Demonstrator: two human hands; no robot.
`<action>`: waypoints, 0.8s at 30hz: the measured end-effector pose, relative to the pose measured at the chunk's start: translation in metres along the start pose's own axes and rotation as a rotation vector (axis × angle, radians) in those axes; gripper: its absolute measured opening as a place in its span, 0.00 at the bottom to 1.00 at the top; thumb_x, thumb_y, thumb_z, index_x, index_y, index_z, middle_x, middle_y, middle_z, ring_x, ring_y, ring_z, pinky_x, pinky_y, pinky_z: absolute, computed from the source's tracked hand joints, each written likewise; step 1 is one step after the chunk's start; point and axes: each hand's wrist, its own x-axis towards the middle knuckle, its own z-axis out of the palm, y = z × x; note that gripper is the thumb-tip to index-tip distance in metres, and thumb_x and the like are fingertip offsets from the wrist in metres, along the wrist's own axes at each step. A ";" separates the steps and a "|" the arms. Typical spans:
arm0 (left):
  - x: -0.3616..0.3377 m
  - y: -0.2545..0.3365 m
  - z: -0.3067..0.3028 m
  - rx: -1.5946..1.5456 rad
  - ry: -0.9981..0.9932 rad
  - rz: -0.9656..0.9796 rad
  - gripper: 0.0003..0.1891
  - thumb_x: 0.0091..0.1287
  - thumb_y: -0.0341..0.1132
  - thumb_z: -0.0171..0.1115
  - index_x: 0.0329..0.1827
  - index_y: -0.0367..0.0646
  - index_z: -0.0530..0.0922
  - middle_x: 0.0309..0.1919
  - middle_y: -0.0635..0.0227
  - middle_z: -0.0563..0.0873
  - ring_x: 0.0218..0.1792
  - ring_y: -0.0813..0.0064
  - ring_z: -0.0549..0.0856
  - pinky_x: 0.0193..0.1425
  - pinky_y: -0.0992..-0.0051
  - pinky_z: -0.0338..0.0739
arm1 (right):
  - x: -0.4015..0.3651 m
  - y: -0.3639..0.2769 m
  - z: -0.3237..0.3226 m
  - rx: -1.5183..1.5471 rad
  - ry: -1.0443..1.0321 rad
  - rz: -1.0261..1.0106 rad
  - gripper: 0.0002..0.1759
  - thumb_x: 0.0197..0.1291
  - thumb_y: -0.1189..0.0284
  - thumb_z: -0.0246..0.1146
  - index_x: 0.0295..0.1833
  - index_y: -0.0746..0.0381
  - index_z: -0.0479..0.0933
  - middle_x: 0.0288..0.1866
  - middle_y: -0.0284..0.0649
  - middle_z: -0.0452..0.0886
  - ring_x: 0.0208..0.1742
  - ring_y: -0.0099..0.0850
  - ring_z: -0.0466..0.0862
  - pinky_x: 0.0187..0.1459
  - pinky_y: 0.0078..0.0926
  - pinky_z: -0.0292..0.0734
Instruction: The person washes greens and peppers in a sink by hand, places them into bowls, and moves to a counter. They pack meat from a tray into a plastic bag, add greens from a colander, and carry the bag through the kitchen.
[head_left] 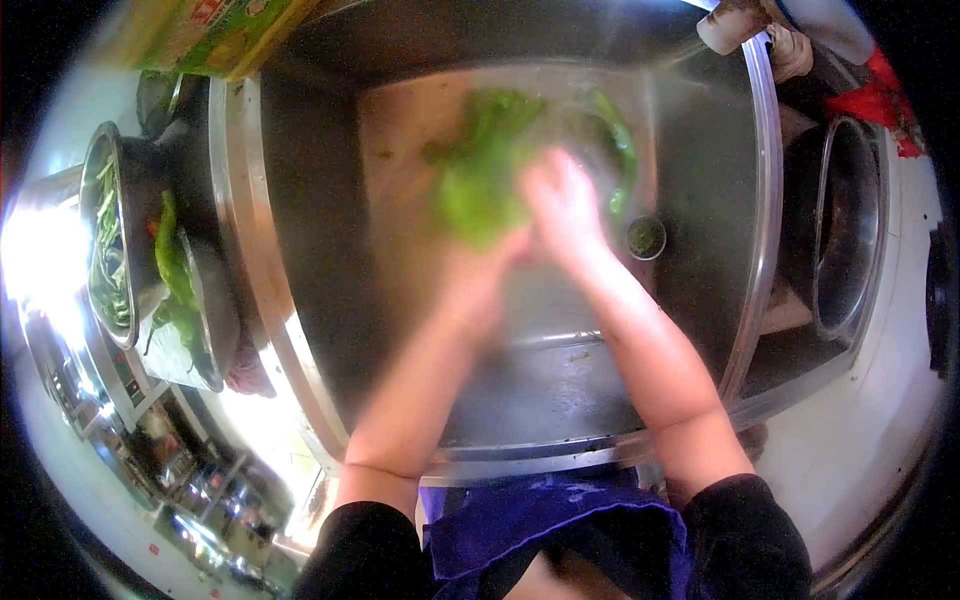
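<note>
Both of my hands are over a deep metal sink (310, 230), smeared by motion. My right hand (562, 195) is nearer the middle of the basin, at the right edge of a blurred green heap of vegetables (480, 175). My left hand (508, 255) is just below and left of it, close to or touching the right wrist. The fingers of both are too blurred to show whether they hold anything. A long green pepper (622, 160) lies curved on the sink floor right of my right hand. Below it is the round drain (646, 238), with green bits inside.
Left of the sink, a metal bowl (112, 235) holds cut green strips, and long green peppers (178, 290) lie in another container beside it. An empty-looking metal basin (850, 230) stands at the right. A printed yellow-green box (215, 35) is at the upper left.
</note>
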 end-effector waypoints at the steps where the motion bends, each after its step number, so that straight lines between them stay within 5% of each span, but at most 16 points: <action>1: -0.002 0.004 0.001 -0.059 -0.044 0.007 0.23 0.58 0.36 0.67 0.56 0.41 0.72 0.39 0.67 0.83 0.37 0.74 0.82 0.49 0.70 0.79 | 0.000 0.000 0.001 0.112 -0.015 0.111 0.20 0.61 0.60 0.61 0.51 0.62 0.69 0.28 0.41 0.78 0.24 0.29 0.76 0.24 0.26 0.72; 5: -0.002 0.008 -0.011 -0.393 -0.274 -0.081 0.27 0.58 0.45 0.67 0.57 0.43 0.72 0.37 0.69 0.83 0.36 0.74 0.82 0.52 0.66 0.79 | 0.000 -0.052 0.001 0.662 0.009 0.772 0.20 0.64 0.54 0.57 0.52 0.58 0.67 0.24 0.33 0.73 0.15 0.23 0.67 0.14 0.20 0.63; 8: -0.006 0.020 -0.016 -0.647 -0.522 -0.085 0.31 0.56 0.53 0.66 0.60 0.50 0.71 0.36 0.71 0.82 0.39 0.72 0.81 0.59 0.60 0.75 | 0.008 -0.021 -0.002 1.451 -0.186 0.805 0.17 0.66 0.53 0.54 0.46 0.54 0.68 0.23 0.33 0.71 0.13 0.21 0.62 0.12 0.19 0.56; 11: 0.000 0.018 -0.028 -0.838 -0.634 -0.033 0.30 0.58 0.50 0.65 0.64 0.57 0.68 0.40 0.70 0.82 0.48 0.68 0.79 0.65 0.56 0.67 | 0.015 -0.042 -0.006 1.209 -0.093 0.728 0.18 0.64 0.51 0.56 0.45 0.53 0.69 0.25 0.32 0.73 0.21 0.23 0.69 0.22 0.21 0.66; 13: -0.001 0.029 -0.029 -0.640 -0.478 0.097 0.28 0.61 0.46 0.64 0.64 0.56 0.67 0.44 0.69 0.82 0.50 0.67 0.78 0.66 0.57 0.66 | 0.010 -0.048 -0.008 1.095 -0.063 0.641 0.16 0.62 0.57 0.61 0.47 0.54 0.70 0.30 0.32 0.76 0.29 0.27 0.75 0.32 0.26 0.71; 18: -0.001 0.038 -0.033 -0.508 -0.264 0.267 0.27 0.61 0.35 0.64 0.64 0.46 0.67 0.48 0.68 0.82 0.55 0.69 0.77 0.64 0.63 0.67 | -0.009 -0.054 -0.010 0.791 -0.109 0.586 0.17 0.55 0.70 0.63 0.49 0.59 0.69 0.39 0.35 0.76 0.33 0.28 0.77 0.31 0.27 0.74; 21: -0.018 0.048 -0.029 -0.048 -0.022 0.312 0.25 0.60 0.30 0.63 0.62 0.42 0.69 0.48 0.68 0.81 0.55 0.71 0.77 0.61 0.66 0.69 | -0.018 -0.069 0.002 0.593 -0.132 0.431 0.24 0.53 0.74 0.64 0.56 0.66 0.67 0.43 0.38 0.76 0.37 0.27 0.78 0.29 0.27 0.77; 22: -0.020 0.049 -0.029 0.287 0.046 0.460 0.24 0.60 0.27 0.63 0.61 0.39 0.70 0.49 0.67 0.81 0.51 0.73 0.79 0.54 0.71 0.75 | -0.023 -0.074 0.009 0.550 -0.156 0.368 0.25 0.54 0.75 0.64 0.57 0.67 0.67 0.44 0.38 0.76 0.39 0.27 0.78 0.31 0.27 0.78; 24: -0.025 0.045 -0.024 0.263 0.130 0.475 0.26 0.58 0.25 0.64 0.61 0.39 0.70 0.50 0.64 0.80 0.47 0.75 0.80 0.46 0.76 0.79 | -0.026 -0.085 0.028 0.480 -0.226 0.206 0.27 0.54 0.75 0.64 0.59 0.68 0.66 0.45 0.38 0.76 0.41 0.26 0.78 0.34 0.28 0.80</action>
